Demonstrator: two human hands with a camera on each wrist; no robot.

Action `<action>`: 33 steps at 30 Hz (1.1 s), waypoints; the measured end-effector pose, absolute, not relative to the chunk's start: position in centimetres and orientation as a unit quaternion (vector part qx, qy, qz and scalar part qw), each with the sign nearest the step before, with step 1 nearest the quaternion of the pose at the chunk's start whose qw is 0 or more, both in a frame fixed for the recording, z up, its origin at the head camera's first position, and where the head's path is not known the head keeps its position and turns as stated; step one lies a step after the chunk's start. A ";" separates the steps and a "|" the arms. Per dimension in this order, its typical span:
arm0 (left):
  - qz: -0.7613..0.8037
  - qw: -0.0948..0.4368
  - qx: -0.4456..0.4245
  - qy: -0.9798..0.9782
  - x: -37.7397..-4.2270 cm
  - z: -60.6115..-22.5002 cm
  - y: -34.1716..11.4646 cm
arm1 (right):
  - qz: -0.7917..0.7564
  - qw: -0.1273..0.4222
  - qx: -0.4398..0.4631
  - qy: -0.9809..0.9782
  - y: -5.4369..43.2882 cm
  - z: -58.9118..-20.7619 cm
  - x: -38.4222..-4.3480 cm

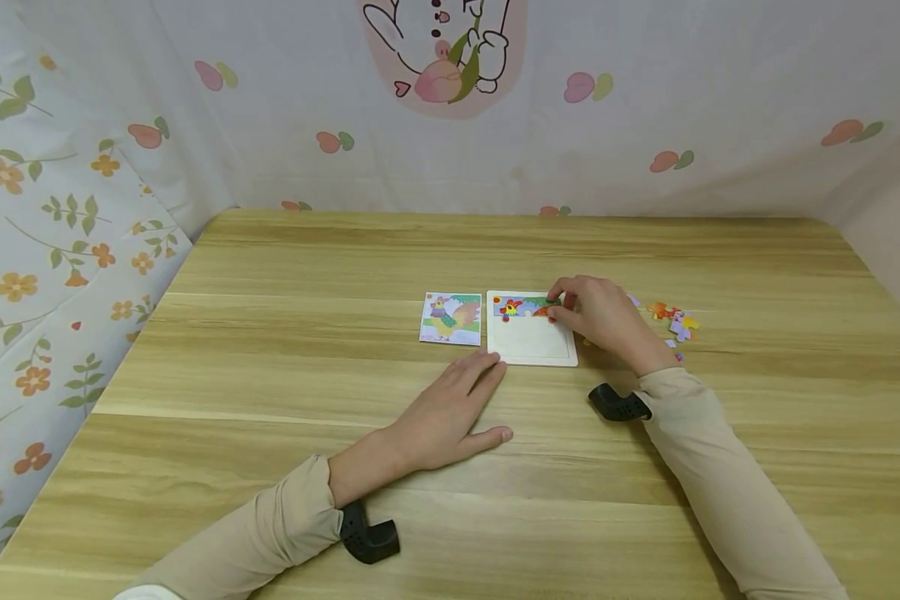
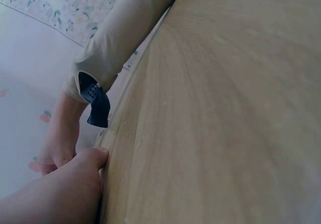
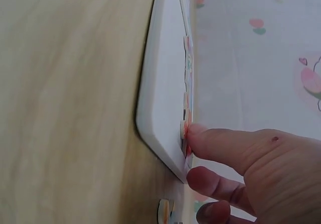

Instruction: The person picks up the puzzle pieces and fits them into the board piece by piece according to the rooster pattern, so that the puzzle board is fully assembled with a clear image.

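A white puzzle tray (image 1: 532,343) lies on the table, its upper strip filled with joined puzzle pieces (image 1: 509,307) that show a rooster's head. My right hand (image 1: 603,310) is over the tray's upper right corner, pinching a puzzle piece (image 1: 545,312) with red and orange on it between thumb and fingers. In the right wrist view the thumb (image 3: 220,142) meets that piece at the row's end. My left hand (image 1: 450,412) rests on the table, fingers stretched out, fingertips at the tray's lower left corner. Left of the tray lies a rooster picture card (image 1: 452,319).
Loose puzzle pieces (image 1: 682,327) lie scattered right of the tray, partly hidden behind the right hand. Black curved devices sit at both wrists, one by the right sleeve (image 1: 619,403), another by the left sleeve (image 1: 369,537). A patterned curtain (image 1: 450,158) hangs behind the table.
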State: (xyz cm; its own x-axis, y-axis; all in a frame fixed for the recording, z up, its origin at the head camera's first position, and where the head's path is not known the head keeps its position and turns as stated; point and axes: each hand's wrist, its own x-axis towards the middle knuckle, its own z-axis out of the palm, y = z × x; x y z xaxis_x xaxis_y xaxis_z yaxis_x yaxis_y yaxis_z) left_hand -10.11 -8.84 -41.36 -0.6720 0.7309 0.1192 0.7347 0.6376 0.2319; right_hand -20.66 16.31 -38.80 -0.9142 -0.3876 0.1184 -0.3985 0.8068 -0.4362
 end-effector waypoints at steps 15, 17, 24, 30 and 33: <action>-0.135 0.009 -0.405 -0.904 -10.1 -41.5 -8.8 | 0.211 0.030 0.227 -0.950 16.0 -38.8 -20.5; -0.136 0.012 -0.406 -0.904 -10.1 -41.5 -8.8 | 0.198 0.033 0.231 -0.952 15.9 -38.7 -20.5; -0.138 0.015 -0.408 -0.902 -10.1 -41.7 -8.8 | 0.163 0.042 0.247 -0.954 15.6 -38.5 -20.4; -0.140 0.016 -0.408 -0.902 -10.1 -41.7 -8.8 | 0.152 0.026 0.233 -0.960 15.5 -38.1 -20.4; -0.140 0.018 -0.409 -0.902 -10.1 -41.6 -8.9 | 0.153 0.010 0.215 -0.965 15.2 -37.8 -20.4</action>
State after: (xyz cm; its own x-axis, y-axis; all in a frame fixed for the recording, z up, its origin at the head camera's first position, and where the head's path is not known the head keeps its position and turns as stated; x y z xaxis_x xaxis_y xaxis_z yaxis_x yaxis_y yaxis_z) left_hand -10.14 -8.88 -41.57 -0.6647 0.7326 0.1466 0.7425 0.6262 0.2376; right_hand -20.39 15.24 -37.78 -0.9076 -0.4113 0.0843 -0.4172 0.8612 -0.2904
